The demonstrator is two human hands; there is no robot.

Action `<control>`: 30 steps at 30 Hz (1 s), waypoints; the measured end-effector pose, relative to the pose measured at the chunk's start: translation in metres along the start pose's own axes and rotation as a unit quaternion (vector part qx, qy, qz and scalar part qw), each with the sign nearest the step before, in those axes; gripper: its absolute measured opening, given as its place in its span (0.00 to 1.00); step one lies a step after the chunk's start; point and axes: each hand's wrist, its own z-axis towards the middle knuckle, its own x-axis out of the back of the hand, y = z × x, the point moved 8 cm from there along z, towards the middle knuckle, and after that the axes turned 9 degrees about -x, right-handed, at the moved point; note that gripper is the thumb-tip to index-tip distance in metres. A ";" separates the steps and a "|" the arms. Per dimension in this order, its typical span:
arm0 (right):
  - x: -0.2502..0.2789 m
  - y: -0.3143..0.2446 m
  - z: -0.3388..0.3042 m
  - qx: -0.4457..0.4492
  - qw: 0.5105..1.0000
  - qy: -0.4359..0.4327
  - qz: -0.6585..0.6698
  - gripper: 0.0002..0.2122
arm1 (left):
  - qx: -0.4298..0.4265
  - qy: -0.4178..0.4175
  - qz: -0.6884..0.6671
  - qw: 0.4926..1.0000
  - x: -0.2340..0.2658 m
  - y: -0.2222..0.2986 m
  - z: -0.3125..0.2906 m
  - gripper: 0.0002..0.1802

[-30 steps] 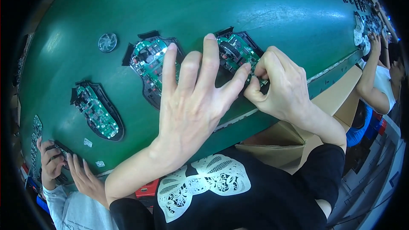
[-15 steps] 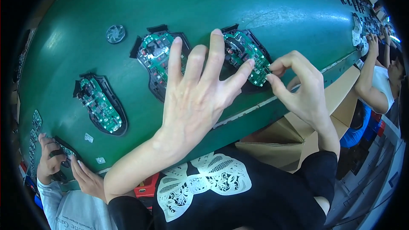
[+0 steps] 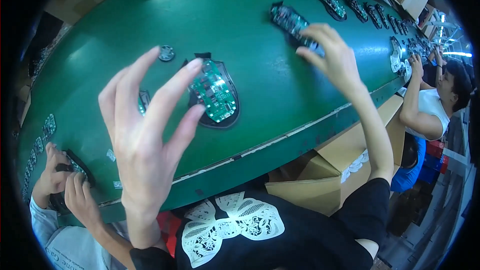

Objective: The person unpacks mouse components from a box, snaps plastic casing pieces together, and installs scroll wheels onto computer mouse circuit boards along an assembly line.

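Note:
My right hand (image 3: 332,57), over the far middle of the green table, has its thumb and fingers around the near end of a black shell with a green circuit board (image 3: 287,19). It looks slightly blurred. My left hand (image 3: 145,125) is raised with its fingers apart and holds nothing. Just right of its fingertips, another circuit board in a black shell (image 3: 217,95) lies on the table. A further circuit board (image 3: 143,102) is mostly hidden behind my left hand. Beyond the fingertips lies a small round wheel (image 3: 166,53).
A row of similar shells with boards (image 3: 356,9) runs along the far right of the green table (image 3: 280,100). Cardboard boxes (image 3: 310,182) stand below its near edge. A co-worker's hands (image 3: 57,172) work at the left; another person (image 3: 425,102) sits at the right.
My right hand has carried the shell with its board away from me, farther across the table. My left hand has drawn back leftward off the boards. The view has shifted somewhat.

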 end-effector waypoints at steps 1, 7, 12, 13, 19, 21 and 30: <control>-0.001 0.015 0.016 -0.004 1.000 0.012 -0.009 0.16 | 0.011 0.010 -0.019 1.000 0.000 -0.006 -0.009 0.32; -0.005 0.041 0.065 -0.035 0.997 0.011 -0.075 0.16 | 0.039 0.055 -0.046 0.997 -0.013 -0.033 -0.045 0.28; 0.010 -0.101 0.018 0.099 0.993 -0.043 0.055 0.13 | 0.035 0.041 -0.036 0.998 -0.027 -0.044 -0.054 0.28; 0.010 -0.134 0.014 0.155 0.986 -0.037 0.057 0.13 | 0.030 0.028 -0.066 0.997 -0.031 -0.041 -0.053 0.28; -0.024 -0.213 0.065 0.231 0.972 0.006 0.034 0.11 | -0.039 -0.012 -0.050 0.998 -0.038 -0.022 -0.037 0.28; -0.040 -0.211 0.076 0.235 0.971 -0.018 0.023 0.11 | -0.036 0.011 -0.063 0.997 -0.034 -0.028 -0.038 0.27; -0.029 -0.150 0.080 0.009 0.922 -0.274 0.274 0.17 | -0.022 -0.064 -0.030 0.997 -0.056 -0.016 -0.020 0.35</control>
